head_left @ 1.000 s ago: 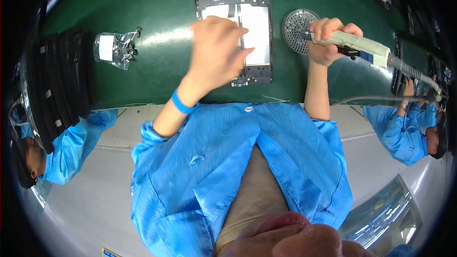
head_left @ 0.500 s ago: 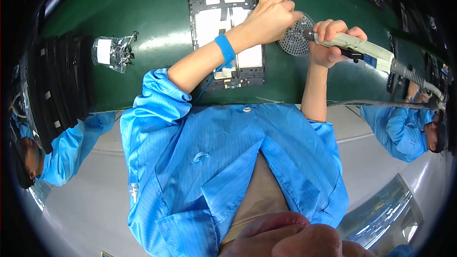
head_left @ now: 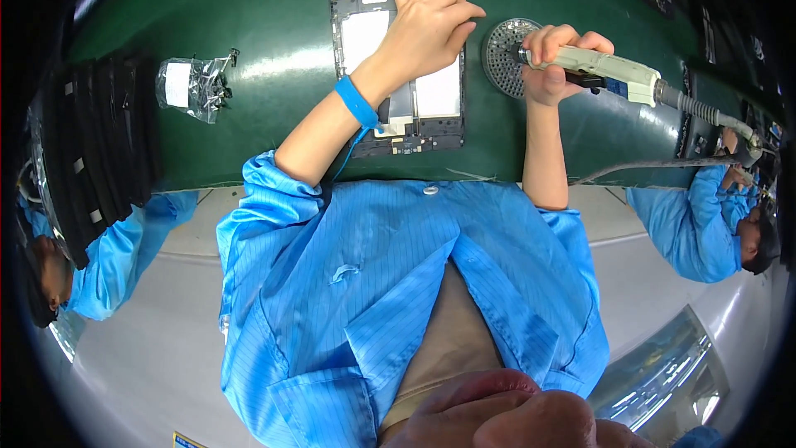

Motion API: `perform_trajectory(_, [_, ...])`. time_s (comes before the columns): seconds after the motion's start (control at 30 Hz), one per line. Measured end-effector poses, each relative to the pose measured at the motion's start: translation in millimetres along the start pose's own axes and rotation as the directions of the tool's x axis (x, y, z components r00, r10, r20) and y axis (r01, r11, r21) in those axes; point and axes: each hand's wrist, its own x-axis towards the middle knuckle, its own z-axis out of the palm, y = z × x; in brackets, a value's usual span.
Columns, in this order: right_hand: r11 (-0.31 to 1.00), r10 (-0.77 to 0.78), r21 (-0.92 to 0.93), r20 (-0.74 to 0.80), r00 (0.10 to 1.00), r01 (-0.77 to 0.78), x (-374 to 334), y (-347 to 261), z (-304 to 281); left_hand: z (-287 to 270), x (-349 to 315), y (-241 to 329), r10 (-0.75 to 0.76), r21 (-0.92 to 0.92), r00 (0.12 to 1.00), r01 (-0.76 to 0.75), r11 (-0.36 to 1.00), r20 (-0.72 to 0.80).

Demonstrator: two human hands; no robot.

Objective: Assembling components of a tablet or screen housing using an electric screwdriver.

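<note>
An opened tablet-like device (head_left: 355,91) lies on the green table, its dark frame surrounding white panels. My left hand (head_left: 424,29) is over its upper right part, with the fingers curled and the thumb near the index finger. Anything small between those fingertips cannot be made out. In my right hand (head_left: 554,62) is a pale electric screwdriver (head_left: 618,71), with the fingers wrapped round its front end. That end points left over a round, perforated screw tray (head_left: 501,54). A blue wrist strap (head_left: 356,102) circles my left wrist.
On the left lies a clear bag (head_left: 195,87) with small black parts beside a row of dark panels (head_left: 104,145). The screwdriver's cable (head_left: 692,104) runs off right. Co-workers in blue sleeves sit at both sides, one sleeve (head_left: 696,224) showing at right.
My left hand has moved left from beside the screw tray to above the device. My right hand has shifted slightly left with the screwdriver, which now reaches over the tray.
</note>
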Motion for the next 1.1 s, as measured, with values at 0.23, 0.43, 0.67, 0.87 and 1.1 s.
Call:
perform_trajectory(0.23, [1.0, 0.011, 0.01, 0.005, 1.0, -0.011, 0.2, 2.1, -3.3, -1.1, -0.6, -1.4, 0.008, -0.014, 1.0, -0.008, 1.0, -0.006])
perform_trajectory(0.43, [1.0, 0.017, -0.002, 0.006, 1.0, -0.017, -1.2, 3.1, -5.0, -0.9, 0.5, -0.2, -0.006, -0.026, 1.0, 0.006, 1.0, -0.009])
perform_trajectory(0.67, [1.0, 0.021, -0.014, -0.009, 1.0, -0.021, -1.2, 4.1, -4.6, -0.9, 0.5, -0.3, -0.018, -0.037, 1.0, 0.018, 0.999, -0.01])
perform_trajectory(0.87, [1.0, 0.027, -0.015, -0.006, 1.0, -0.027, -0.8, 3.5, -3.0, -2.4, 0.8, -0.3, -0.019, -0.04, 1.0, 0.019, 0.999, -0.006])
perform_trajectory(1.1, [0.998, 0.043, -0.038, 0.048, 0.998, -0.041, 2.2, 3.0, -2.8, -5.5, 0.0, 0.5, -0.062, -0.022, 0.995, 0.064, 0.998, 0.073])
